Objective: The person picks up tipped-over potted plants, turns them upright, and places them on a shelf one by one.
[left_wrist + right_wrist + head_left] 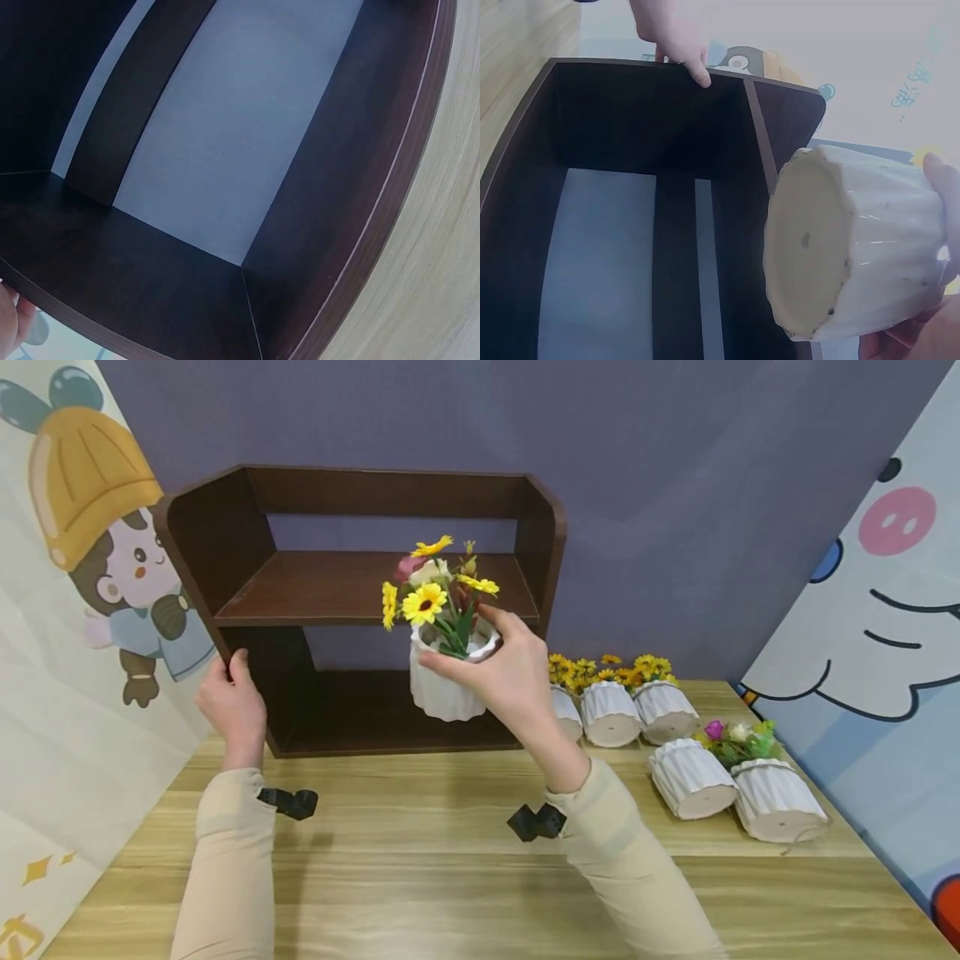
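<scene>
My right hand [513,664] grips a white fluted flower pot [448,689] by its rim, thumb at the front and fingers behind. Yellow daisies [424,603], a pink bloom and a cream one rise from it. The pot is held up in front of the dark brown two-tier shelf [390,585], overlapping its middle board in the head view. Its pale underside [807,240] faces the right wrist camera. At the shelf's left side panel [251,668], my left hand [234,702] pinches the front edge, thumb inside and fingers outside.
Right of the shelf, several white pots [611,714] with yellow flowers lie on their sides on the wooden table [420,860]. Nearer, two more tipped pots [692,777] hold pink, white and green flowers. Cartoon-printed panels [885,635] flank the table, and a grey-purple backdrop [675,510] stands behind.
</scene>
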A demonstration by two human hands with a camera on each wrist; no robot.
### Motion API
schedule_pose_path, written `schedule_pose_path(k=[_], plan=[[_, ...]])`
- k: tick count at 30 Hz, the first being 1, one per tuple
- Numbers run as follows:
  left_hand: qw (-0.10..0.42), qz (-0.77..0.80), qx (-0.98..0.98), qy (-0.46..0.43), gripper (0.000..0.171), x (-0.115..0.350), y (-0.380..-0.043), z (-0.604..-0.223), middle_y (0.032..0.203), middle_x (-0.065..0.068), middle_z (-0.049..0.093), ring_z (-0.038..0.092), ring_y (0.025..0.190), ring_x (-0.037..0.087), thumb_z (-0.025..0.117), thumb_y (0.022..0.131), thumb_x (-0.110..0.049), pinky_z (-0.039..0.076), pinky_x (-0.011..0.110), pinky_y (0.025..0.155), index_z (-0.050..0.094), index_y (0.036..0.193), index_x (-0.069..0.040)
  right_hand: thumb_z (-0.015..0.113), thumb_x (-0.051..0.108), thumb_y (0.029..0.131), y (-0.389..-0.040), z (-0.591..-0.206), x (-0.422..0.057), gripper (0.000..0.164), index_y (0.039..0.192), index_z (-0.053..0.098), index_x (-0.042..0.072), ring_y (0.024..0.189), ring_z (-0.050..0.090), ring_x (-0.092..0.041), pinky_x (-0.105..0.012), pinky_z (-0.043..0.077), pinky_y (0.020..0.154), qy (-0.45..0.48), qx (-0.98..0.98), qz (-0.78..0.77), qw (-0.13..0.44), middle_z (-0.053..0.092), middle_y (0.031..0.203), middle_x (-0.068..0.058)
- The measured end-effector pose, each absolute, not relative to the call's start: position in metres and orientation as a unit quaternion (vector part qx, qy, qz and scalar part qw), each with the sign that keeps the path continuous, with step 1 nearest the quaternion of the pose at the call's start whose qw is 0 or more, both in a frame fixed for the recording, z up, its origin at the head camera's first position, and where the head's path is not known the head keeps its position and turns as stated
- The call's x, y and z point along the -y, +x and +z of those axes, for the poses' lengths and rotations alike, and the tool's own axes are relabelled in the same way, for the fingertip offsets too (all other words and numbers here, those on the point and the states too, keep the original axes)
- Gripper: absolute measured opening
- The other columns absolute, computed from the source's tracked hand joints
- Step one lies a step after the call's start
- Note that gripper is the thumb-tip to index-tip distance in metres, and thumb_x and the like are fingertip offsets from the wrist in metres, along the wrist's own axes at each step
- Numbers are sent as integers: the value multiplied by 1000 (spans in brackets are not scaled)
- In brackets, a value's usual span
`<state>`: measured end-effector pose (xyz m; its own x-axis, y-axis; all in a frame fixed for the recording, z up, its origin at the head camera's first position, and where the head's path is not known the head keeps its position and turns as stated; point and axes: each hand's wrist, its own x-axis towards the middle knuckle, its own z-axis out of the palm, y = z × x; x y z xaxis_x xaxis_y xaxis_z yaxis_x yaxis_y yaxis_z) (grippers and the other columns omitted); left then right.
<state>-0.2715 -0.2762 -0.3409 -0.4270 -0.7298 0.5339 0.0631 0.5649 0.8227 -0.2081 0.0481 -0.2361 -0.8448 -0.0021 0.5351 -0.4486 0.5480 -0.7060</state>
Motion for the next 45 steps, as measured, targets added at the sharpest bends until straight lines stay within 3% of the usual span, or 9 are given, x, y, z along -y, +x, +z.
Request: schedule_pose_path(k=[3,10,16,19,26,33,39,45], plan=[[485,-407,740,226,47,277,-271,-342,72,22,51,42,70,37,46,91,-41,26,33,61,51,72,2,75,63,52,-209,-231,-44,89,126,53,17,71,56,-6,-24,46,60,131,845,457,244,59,117,4],[495,-409,733,226,47,278,-268,-342,73,18,52,39,67,31,47,92,-40,26,30,61,54,75,4,73,66,52,-214,-217,-31,92,126,53,17,104,53,-8,-25,45,76,129,849,448,248,57,122,5],[493,-408,733,229,47,277,-267,-341,67,10,47,38,65,27,47,91,-39,25,29,60,54,74,4,76,62,52,-215,-206,-22,90,126,54,15,103,53,-9,-24,45,74,136,841,457,256,58,121,3],[490,-410,734,228,48,277,-267,-341,70,14,50,40,67,29,46,91,-41,26,30,61,55,76,4,76,61,53,-216,-200,-18,89,126,53,15,101,53,-9,-24,45,72,140,838,462,256,58,121,3],[488,-411,736,226,48,276,-269,-342,78,21,56,43,72,36,46,91,-42,26,32,63,55,77,3,77,59,54,-223,-190,-11,87,125,54,15,79,54,-6,-24,44,63,148,827,476,260,61,111,3],[485,-416,735,227,46,275,-272,-344,81,23,58,44,75,40,48,91,-40,27,36,66,56,77,3,76,60,54,-232,-187,-12,87,125,53,16,73,55,-8,-24,43,61,143,833,467,262,65,94,2],[483,-415,736,229,47,276,-270,-342,83,22,59,45,75,38,47,91,-41,27,33,65,57,79,3,75,62,54,-238,-184,-11,89,126,52,15,80,56,-9,-24,44,64,139,843,458,246,65,102,1],[484,-412,737,228,46,276,-271,-343,79,22,56,43,73,38,48,91,-41,26,33,63,54,76,2,73,66,53,-245,-181,-10,90,127,52,19,100,52,-14,-27,44,74,118,855,453,222,62,114,4]])
